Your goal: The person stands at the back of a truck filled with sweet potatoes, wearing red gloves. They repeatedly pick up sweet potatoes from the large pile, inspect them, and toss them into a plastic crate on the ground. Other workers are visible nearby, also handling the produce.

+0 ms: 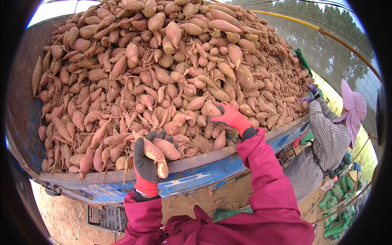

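A large heap of sweet potatoes (165, 76) fills the metal truck bed. My left hand (147, 162), in a red glove with a dark palm, is palm up near the bed's edge. Two sweet potatoes (154, 154) lie in it, the dark fingers partly hidden behind them. Farther right and deeper over the heap, my right hand (229, 116), in a matching glove, grips a rounded sweet potato (210, 109) between thumb and fingers.
The truck's blue side wall (196, 180) runs between me and the heap. A co-worker (327, 134) in a checked garment reaches into the heap at right. Below are a black plastic crate (107, 218) and green bags (337, 196). A yellow pole (288, 18) crosses the upper right.
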`<state>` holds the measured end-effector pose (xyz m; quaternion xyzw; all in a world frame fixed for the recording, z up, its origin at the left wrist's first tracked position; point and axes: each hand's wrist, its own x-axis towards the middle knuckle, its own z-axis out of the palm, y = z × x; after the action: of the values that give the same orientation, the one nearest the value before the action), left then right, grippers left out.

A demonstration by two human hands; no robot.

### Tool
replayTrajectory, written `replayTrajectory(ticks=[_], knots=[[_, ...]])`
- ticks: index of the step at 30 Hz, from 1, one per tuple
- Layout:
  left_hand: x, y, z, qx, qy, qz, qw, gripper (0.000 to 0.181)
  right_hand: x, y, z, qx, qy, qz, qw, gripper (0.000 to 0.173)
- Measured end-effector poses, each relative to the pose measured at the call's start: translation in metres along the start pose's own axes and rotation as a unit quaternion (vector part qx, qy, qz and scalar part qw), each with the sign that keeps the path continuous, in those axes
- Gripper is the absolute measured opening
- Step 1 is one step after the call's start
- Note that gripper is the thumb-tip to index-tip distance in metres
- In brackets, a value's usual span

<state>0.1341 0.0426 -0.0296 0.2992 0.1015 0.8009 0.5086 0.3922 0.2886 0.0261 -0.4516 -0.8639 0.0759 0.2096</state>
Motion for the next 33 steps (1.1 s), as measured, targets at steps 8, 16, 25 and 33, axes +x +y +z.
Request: replayTrajectory(ticks=[8,16,25,33], knots=[[-0.026,0.023,-0.014,0.049,-0.015,0.05,0.997,0.052,-0.036,-0.062,-0.02,0.795,-0.002,-0.11,0.596,0.041],[-0.154,0.072,0.049,0.139,0.012,0.08,0.987,0.042,-0.169,-0.157,0.055,0.563,-0.076,-0.278,0.775,0.078],[-0.425,0.152,-0.001,0.078,0.349,0.243,0.902,0.052,-0.29,-0.434,0.139,0.591,-0.568,-0.243,0.519,0.077],[-0.732,0.172,-0.162,0.5,0.7,0.058,0.507,0.105,-0.443,-0.546,0.359,0.496,-0.665,-0.175,0.53,0.061]])
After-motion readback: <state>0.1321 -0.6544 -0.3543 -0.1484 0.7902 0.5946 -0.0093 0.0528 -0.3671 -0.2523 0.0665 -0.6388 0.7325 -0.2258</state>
